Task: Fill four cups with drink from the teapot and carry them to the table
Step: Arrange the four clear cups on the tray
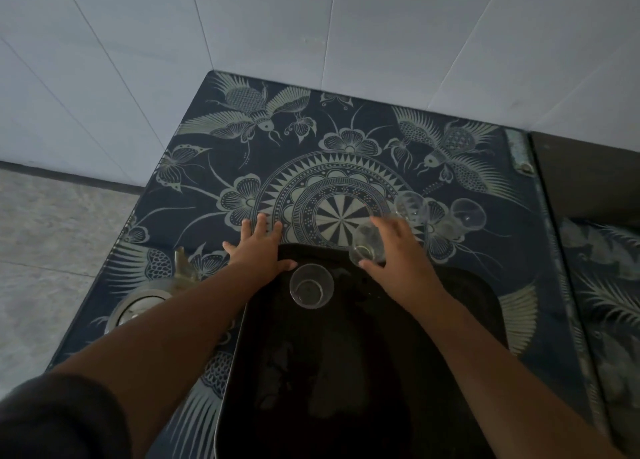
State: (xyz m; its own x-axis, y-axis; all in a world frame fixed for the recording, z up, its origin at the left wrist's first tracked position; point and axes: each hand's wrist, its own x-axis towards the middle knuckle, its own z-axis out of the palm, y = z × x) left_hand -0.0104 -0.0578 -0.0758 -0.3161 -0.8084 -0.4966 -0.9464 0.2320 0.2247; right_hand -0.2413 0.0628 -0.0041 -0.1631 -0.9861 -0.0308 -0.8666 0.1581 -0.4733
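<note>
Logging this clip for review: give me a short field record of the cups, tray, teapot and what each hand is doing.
surface: patterned cloth on a table
tray: dark tray, near edge
cup on tray: one, upright, looks empty
cup in hand: one, held by right hand
cups on cloth: two, beyond the right hand
teapot: left of tray, untouched
left hand: flat at tray's far edge
right hand: gripping a cup

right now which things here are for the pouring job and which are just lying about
For the job:
- clear glass cup standing on the tray
- clear glass cup in the right hand
- two clear glass cups on the cloth
- metal teapot
- dark rectangular tray

Just there:
- dark blue patterned tablecloth
</note>
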